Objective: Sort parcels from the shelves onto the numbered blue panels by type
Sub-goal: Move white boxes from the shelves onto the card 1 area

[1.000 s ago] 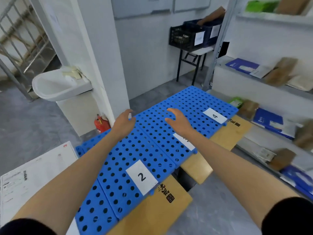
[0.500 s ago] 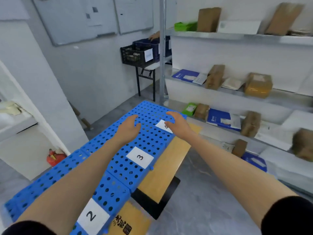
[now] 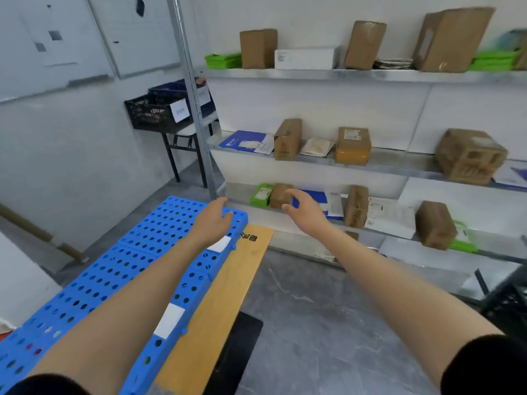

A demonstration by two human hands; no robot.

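Change: right hand [image 3: 306, 213] has left blue panels [image 3: 128, 266], now fronts brown parcel [image 3: 278, 195] on shelf [image 3: 236, 192]; left hand [image 3: 212, 220] over panel end. Both empty, fingers loose; number labels [image 3: 171, 320] unreadable.

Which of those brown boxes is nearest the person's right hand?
The small brown box beside the green packet, just beyond the right hand; the rest sit farther right or higher up.

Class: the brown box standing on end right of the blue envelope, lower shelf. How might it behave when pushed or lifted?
The brown box stands tall on a narrow base, so a push probably tips it. Its cardboard sides look stiff, likely easy to grip.
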